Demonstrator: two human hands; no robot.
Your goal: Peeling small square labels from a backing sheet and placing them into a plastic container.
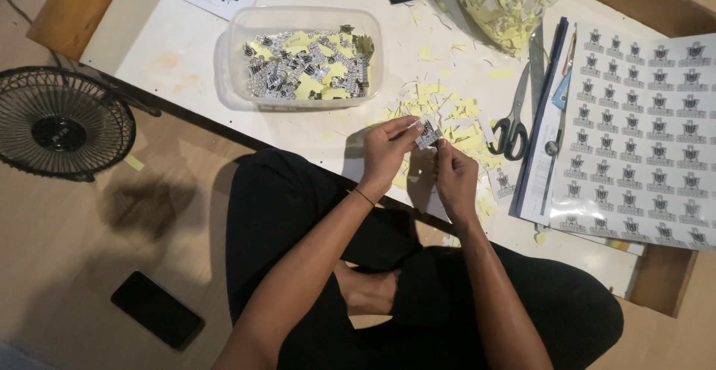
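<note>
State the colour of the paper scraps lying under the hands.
Pale yellow scraps, clearest in the head view.

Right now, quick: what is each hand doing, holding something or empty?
Left hand: fingers closed, pinching the small cut-out sticker.
Right hand: fingers closed on the same sticker from below.

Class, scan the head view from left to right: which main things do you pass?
Round black wire fan → black phone on the floor → clear plastic tub of cut stickers → black-handled scissors → printed sticker sheet.
</note>
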